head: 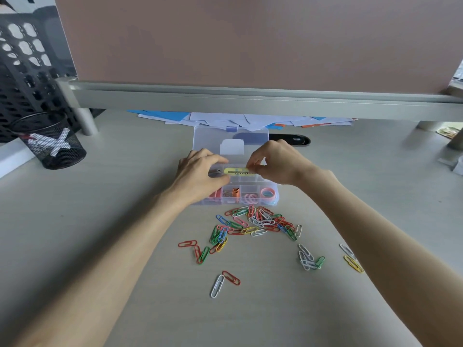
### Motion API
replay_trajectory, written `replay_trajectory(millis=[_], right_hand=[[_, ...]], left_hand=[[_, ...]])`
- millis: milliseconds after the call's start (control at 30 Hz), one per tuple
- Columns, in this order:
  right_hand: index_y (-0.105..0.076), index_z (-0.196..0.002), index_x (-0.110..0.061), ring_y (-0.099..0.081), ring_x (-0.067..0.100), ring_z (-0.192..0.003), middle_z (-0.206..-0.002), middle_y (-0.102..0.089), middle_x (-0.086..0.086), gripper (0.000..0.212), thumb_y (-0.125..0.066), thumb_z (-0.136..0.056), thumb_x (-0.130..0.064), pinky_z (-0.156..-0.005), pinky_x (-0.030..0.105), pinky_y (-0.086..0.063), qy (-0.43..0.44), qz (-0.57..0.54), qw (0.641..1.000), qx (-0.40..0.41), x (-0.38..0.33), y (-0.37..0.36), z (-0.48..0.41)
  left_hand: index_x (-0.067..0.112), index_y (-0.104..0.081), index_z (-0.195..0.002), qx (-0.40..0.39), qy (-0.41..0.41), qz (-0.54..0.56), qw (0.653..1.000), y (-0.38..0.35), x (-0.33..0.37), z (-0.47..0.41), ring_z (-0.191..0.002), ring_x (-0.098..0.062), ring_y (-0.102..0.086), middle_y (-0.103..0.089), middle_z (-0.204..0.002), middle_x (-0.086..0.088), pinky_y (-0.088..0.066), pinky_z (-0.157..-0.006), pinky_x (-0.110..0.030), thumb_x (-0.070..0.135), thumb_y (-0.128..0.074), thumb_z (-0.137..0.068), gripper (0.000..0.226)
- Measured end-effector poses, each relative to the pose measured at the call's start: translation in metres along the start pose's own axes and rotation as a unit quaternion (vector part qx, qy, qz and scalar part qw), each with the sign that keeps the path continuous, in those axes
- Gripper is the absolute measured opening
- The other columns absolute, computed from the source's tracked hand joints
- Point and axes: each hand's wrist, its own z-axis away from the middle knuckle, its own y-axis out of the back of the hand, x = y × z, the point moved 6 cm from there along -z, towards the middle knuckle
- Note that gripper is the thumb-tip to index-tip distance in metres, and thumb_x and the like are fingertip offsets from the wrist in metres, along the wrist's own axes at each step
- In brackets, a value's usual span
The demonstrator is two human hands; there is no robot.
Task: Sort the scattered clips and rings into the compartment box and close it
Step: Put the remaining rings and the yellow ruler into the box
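Both hands hold what seems a yellow clip (236, 171) over the compartment box (250, 194): right hand (276, 162) pinching its end, left hand (200, 172) closed on the other, to seat it inside.

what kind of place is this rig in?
Most likely an office desk: a partition screen along the back edge, a black mesh pen cup at left, loose papers under the screen.

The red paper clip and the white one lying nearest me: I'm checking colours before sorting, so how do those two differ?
The red paper clip is red and slants toward the lower right; the white paper clip is white and slants toward the lower left. The white one looks a little longer. The red one lies to the right, the white one to the left. Their upper ends nearly meet in a V. Both lie flat on the desk, outside the compartment box.
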Motion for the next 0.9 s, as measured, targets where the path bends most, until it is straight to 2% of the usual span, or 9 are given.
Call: replay_trajectory(millis=[100,167,233,367,567,667,733,800,900], right_hand=[[-0.074,-0.100,-0.021,-0.058,0.015,-0.072,-0.095,-0.075,-0.002,0.023,-0.059,-0.086,-0.011,-0.073,0.026,-0.049,0.015,0.026,0.999,0.013,-0.001,0.004,0.004],[-0.073,-0.103,-0.017,-0.064,0.020,-0.081,-0.099,-0.074,0.000,0.031,-0.055,-0.084,-0.002,-0.076,0.026,-0.048,0.032,0.024,0.999,0.030,0.000,0.009,0.009],[-0.073,-0.102,-0.016,-0.065,0.024,-0.092,-0.105,-0.072,0.003,0.040,-0.048,-0.079,0.005,-0.081,0.032,-0.051,0.046,0.020,0.997,0.055,0.003,0.013,0.015],[-0.075,-0.092,-0.018,-0.061,0.026,-0.098,-0.105,-0.069,0.004,0.051,-0.041,-0.069,0.012,-0.076,0.045,-0.053,0.039,0.028,0.996,0.071,0.018,0.012,0.025],[-0.074,-0.096,-0.020,-0.050,0.023,-0.103,-0.109,-0.065,-0.001,0.062,-0.037,-0.063,0.017,-0.073,0.047,-0.051,0.014,0.018,0.998,0.053,0.027,0.005,0.032],[-0.074,-0.098,-0.021,-0.050,0.023,-0.106,-0.111,-0.065,-0.001,0.063,-0.037,-0.064,0.017,-0.077,0.046,-0.051,0.007,0.009,0.999,0.050,0.027,0.006,0.032],[-0.073,-0.102,-0.020,-0.049,0.023,-0.107,-0.113,-0.064,0.000,0.062,-0.038,-0.065,0.016,-0.074,0.042,-0.050,0.008,0.020,0.998,0.056,0.025,0.007,0.033],[-0.070,-0.111,-0.020,-0.048,0.022,-0.108,-0.115,-0.063,0.001,0.064,-0.040,-0.067,0.016,-0.068,0.033,-0.041,0.006,0.043,0.997,0.068,0.024,0.007,0.035],[-0.068,-0.118,-0.022,-0.046,0.021,-0.108,-0.116,-0.060,0.002,0.068,-0.042,-0.068,0.015,-0.069,0.027,-0.031,0.003,0.055,0.996,0.069,0.026,0.004,0.038]], left_hand=[[0.029,-0.063,-0.116,0.011,-0.028,0.010,0.999,0.001,0.002,0.001,-0.116,-0.017,-0.043,-0.054,-0.115,0.003,-0.034,-0.099,-0.035,0.032,-0.066,-0.084,0.032],[0.028,-0.067,-0.111,0.015,-0.056,0.007,0.998,0.000,0.004,0.001,-0.112,-0.018,-0.045,-0.054,-0.110,0.004,-0.037,-0.097,-0.038,0.029,-0.066,-0.084,0.026],[0.027,-0.069,-0.108,0.018,-0.085,-0.005,0.996,-0.001,0.006,0.001,-0.108,-0.019,-0.047,-0.056,-0.106,0.002,-0.040,-0.094,-0.041,0.026,-0.064,-0.086,0.022],[0.027,-0.071,-0.108,0.030,-0.109,-0.022,0.993,-0.001,0.006,0.000,-0.103,-0.021,-0.049,-0.058,-0.103,0.002,-0.043,-0.091,-0.042,0.024,-0.056,-0.092,0.022],[0.031,-0.071,-0.108,0.019,-0.119,-0.071,0.990,-0.002,0.008,0.000,-0.102,-0.019,-0.049,-0.057,-0.104,0.004,-0.045,-0.087,-0.041,0.027,-0.053,-0.093,0.024],[0.031,-0.070,-0.108,0.015,-0.118,-0.077,0.990,-0.003,0.009,-0.001,-0.103,-0.018,-0.049,-0.057,-0.105,0.004,-0.045,-0.088,-0.042,0.026,-0.052,-0.093,0.024],[0.030,-0.070,-0.108,0.018,-0.116,-0.075,0.990,-0.003,0.009,0.000,-0.103,-0.018,-0.049,-0.058,-0.105,0.004,-0.045,-0.088,-0.042,0.025,-0.052,-0.093,0.024],[0.030,-0.070,-0.109,0.026,-0.121,-0.072,0.990,-0.003,0.009,0.001,-0.101,-0.018,-0.050,-0.059,-0.105,0.004,-0.046,-0.086,-0.043,0.024,-0.054,-0.092,0.024],[0.035,-0.068,-0.114,0.014,-0.127,-0.081,0.988,-0.005,0.008,0.001,-0.104,-0.020,-0.049,-0.059,-0.110,0.004,-0.045,-0.086,-0.040,0.022,-0.053,-0.093,0.029]])
